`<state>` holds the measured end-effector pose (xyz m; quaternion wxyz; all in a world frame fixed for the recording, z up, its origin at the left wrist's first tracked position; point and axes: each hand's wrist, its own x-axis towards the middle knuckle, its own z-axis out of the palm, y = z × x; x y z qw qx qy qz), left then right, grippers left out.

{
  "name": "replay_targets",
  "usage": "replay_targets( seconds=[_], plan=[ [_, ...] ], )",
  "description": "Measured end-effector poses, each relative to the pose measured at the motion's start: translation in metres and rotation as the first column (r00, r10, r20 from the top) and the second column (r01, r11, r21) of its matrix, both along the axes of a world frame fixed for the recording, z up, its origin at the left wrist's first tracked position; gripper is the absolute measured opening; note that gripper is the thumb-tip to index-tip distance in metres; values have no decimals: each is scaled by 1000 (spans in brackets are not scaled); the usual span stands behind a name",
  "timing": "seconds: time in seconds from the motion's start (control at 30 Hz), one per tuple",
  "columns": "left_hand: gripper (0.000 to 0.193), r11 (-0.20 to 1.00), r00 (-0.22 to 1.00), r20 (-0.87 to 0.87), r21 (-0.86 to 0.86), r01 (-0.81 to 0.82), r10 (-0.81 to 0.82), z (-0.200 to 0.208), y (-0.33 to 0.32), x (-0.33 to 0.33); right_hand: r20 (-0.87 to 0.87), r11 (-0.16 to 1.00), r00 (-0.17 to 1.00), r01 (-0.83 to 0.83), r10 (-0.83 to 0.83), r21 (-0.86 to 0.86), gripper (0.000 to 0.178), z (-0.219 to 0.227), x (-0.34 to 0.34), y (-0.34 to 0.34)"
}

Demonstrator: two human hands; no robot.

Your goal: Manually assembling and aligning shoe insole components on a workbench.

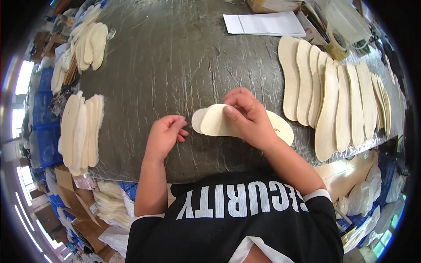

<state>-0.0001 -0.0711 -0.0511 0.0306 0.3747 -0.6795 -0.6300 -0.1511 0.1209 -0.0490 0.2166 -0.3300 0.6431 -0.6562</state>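
In front of me, a cream felt insole lies over the dark table, its long side running left to right. A second pale rounded end shows from beneath its left tip. My right hand is closed on the insole's middle, thumb on top and fingers curled over the far edge. A small dark mark sits near the insole's right end. My left hand is apart from the insole, a little to its left. Its thumb and forefinger are pressed together; whether anything small is between them is hidden.
Overlapping insoles fan out along the table's right side. Fluffy-edged insoles are stacked at the left edge, with another pile behind. White paper sheets lie at the back. A clear plastic container stands far right.
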Motion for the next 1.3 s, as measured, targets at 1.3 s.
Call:
replay_targets(
  seconds=[1.3],
  plan=[
    [12, 975, 998, -45, 216, 58, -49, -14, 40, -13, 342, 999, 939, -34, 36, -11, 11, 26, -15, 30]
  ],
)
